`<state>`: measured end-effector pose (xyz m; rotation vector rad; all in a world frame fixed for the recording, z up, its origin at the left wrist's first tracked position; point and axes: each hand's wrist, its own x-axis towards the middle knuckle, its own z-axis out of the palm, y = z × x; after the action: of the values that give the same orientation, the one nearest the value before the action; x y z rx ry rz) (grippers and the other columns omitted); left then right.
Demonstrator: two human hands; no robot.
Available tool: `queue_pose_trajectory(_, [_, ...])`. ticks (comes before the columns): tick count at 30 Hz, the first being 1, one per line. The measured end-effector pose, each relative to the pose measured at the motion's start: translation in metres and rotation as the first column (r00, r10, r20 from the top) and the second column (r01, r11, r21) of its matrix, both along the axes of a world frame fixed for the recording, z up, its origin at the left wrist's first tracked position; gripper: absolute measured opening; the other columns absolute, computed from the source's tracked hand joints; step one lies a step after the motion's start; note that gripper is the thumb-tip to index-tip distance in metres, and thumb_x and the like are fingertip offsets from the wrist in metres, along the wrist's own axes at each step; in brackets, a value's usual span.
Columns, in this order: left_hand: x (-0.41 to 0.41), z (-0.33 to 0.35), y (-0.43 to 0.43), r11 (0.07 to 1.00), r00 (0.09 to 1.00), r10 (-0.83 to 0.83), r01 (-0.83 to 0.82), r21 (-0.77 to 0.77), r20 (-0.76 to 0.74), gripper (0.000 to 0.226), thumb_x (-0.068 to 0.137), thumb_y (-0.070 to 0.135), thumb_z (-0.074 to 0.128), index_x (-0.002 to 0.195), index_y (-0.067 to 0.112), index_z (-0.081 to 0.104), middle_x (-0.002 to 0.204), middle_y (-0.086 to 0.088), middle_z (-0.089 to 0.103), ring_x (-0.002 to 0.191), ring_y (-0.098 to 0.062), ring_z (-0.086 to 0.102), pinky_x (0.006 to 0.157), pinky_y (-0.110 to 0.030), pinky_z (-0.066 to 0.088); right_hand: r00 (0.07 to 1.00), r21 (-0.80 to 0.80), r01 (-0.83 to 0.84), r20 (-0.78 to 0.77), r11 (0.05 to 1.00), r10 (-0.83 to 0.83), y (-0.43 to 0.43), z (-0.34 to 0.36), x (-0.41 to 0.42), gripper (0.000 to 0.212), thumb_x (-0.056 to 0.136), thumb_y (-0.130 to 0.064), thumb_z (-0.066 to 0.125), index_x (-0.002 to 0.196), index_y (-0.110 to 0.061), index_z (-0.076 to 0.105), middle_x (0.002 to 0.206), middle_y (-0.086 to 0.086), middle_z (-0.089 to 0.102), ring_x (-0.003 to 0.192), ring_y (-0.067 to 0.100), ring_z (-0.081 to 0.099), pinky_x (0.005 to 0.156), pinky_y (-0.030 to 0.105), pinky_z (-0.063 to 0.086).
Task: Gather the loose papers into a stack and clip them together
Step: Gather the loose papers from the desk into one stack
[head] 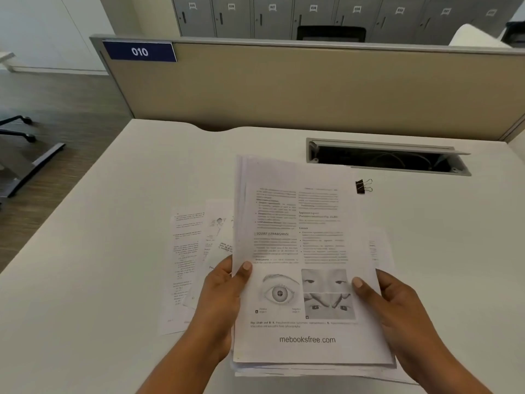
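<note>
Two hands (224, 294) (397, 305) gripping printed paper stack (301, 251), black binder clip (362, 186) beside

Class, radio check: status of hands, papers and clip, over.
Gripping paper stack: left hand, right hand. More loose sheets lie on the desk. The binder clip sits apart, unused. Nothing blocking.

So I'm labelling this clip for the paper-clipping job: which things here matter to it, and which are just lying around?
Part of the job:
paper stack, held by left hand and right hand
loose sheets lying on the desk
binder clip, untouched

Just lying about:
open cable hatch
010 sign
lockers
chair base
</note>
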<state>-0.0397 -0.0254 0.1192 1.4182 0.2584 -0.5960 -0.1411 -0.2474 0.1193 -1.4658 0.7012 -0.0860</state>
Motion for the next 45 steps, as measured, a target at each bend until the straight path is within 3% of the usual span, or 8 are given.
queue_pose_trajectory(5, [0.004,-0.005,0.010,0.999,0.999,0.034,-0.034,-0.012,0.016,0.024,0.102,0.021,0.055,0.119,0.025,0.071,0.110,-0.003,0.080,0.096,-0.030,0.078,0.087,-0.058,0.060,0.984,-0.195,0.060,-0.151,0.979,-0.090,-0.025,-0.017,-0.006,0.023,0.094,-0.037,0.057,0.102,-0.022,0.071,0.092,0.001,0.078,0.078,0.025,0.075,0.074,0.044,0.056])
queue_pose_trajectory(9, [0.008,-0.013,0.023,0.997,0.997,0.071,-0.071,-0.040,0.003,0.026,0.101,0.020,0.055,0.121,0.023,0.071,0.113,-0.006,0.079,0.098,-0.032,0.077,0.086,-0.055,0.060,0.894,-0.715,-0.215,-0.418,0.665,-0.161,-0.053,-0.045,-0.020,0.039,0.086,-0.050,0.063,0.116,-0.026,0.063,0.117,-0.007,0.071,0.097,0.016,0.070,0.085,0.034,0.052])
queue_pose_trajectory(13, [0.010,-0.019,0.032,0.993,0.994,0.105,-0.105,-0.046,0.008,0.026,0.101,0.019,0.054,0.121,0.022,0.071,0.113,-0.006,0.079,0.096,-0.032,0.078,0.079,-0.048,0.062,0.737,-0.679,-0.423,-0.643,0.600,-0.208,-0.065,-0.063,-0.028,0.083,0.073,-0.074,0.057,0.134,-0.017,0.051,0.131,0.003,0.060,0.115,0.026,0.061,0.087,0.040,0.051])
queue_pose_trajectory(17, [0.009,-0.022,0.035,0.991,0.992,0.129,-0.129,-0.046,0.003,0.026,0.101,0.020,0.054,0.121,0.023,0.071,0.114,-0.006,0.079,0.098,-0.034,0.077,0.081,-0.051,0.061,0.654,-0.625,-0.507,-0.728,0.593,-0.208,-0.057,-0.068,-0.027,0.091,0.059,-0.083,0.059,0.120,-0.016,0.051,0.116,0.005,0.052,0.108,0.028,0.058,0.074,0.039,0.050])
queue_pose_trajectory(25, [0.008,-0.023,0.035,0.989,0.990,0.140,-0.140,-0.055,-0.002,0.027,0.101,0.019,0.053,0.122,0.022,0.070,0.113,-0.004,0.079,0.094,-0.031,0.078,0.072,-0.044,0.063,0.731,-0.587,-0.340,-0.656,0.735,-0.187,-0.067,-0.074,-0.024,0.085,0.061,-0.053,0.083,0.124,-0.012,0.045,0.115,0.010,0.060,0.098,0.031,0.062,0.069,0.033,0.044])
queue_pose_trajectory(31, [0.008,-0.024,0.036,0.989,0.990,0.142,-0.142,-0.047,0.004,0.027,0.101,0.019,0.053,0.123,0.023,0.069,0.113,-0.003,0.080,0.093,-0.029,0.078,0.066,-0.041,0.065,0.834,-0.655,-0.191,-0.501,0.731,-0.231,-0.081,-0.071,-0.033,0.015,0.084,-0.032,0.072,0.083,-0.021,0.061,0.079,-0.007,0.066,0.069,0.017,0.061,0.061,0.032,0.046])
queue_pose_trajectory(38, [0.013,-0.024,0.038,0.989,0.990,0.139,-0.138,-0.053,0.011,0.026,0.102,0.019,0.052,0.121,0.023,0.070,0.112,-0.005,0.080,0.094,-0.030,0.078,0.070,-0.044,0.064,0.913,-0.709,-0.036,-0.310,0.704,-0.264,-0.098,-0.050,-0.046,0.012,0.088,-0.024,0.067,0.080,-0.015,0.069,0.076,0.003,0.071,0.068,0.025,0.064,0.058,0.032,0.042])
queue_pose_trajectory(45, [0.015,-0.025,0.038,0.986,0.988,0.154,-0.153,-0.058,-0.003,0.026,0.102,0.019,0.053,0.122,0.023,0.069,0.113,-0.005,0.079,0.093,-0.031,0.078,0.067,-0.043,0.065,0.940,-0.601,0.126,-0.182,0.790,-0.288,-0.110,-0.043,-0.050,0.016,0.093,-0.018,0.063,0.090,-0.009,0.076,0.083,0.012,0.074,0.075,0.032,0.067,0.067,0.038,0.048])
